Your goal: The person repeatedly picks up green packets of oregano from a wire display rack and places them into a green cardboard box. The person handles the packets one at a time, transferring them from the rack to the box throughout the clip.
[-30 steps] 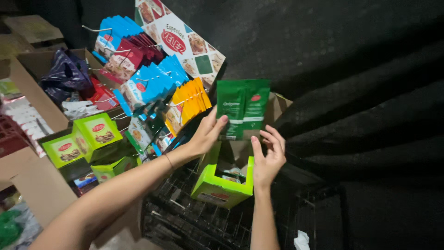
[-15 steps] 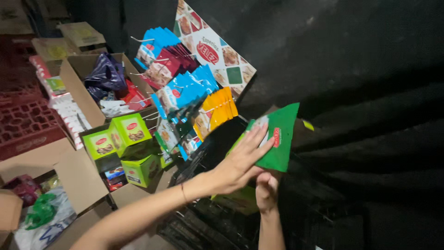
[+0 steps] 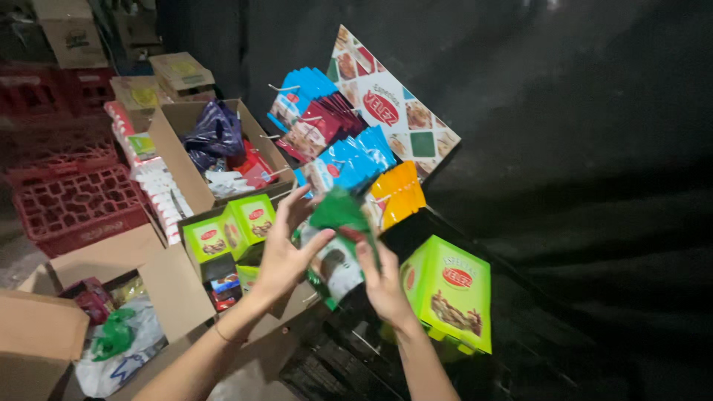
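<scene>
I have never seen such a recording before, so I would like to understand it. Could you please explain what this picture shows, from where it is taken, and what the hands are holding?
There is no machine here. The picture comes from a camera worn on a person's head, looking down at that person's own two bare hands.

The left hand and the right hand together hold a stack of green packets; the fingers of the left hand are pressed against it.

Just right of the hands stands a bright green box on a dark wire rack. Behind the hands hang blue packets, dark red packets and orange packets, with a printed display card behind them.

To the left sit small green boxes, an open cardboard box with bags inside, and red plastic crates.
</scene>
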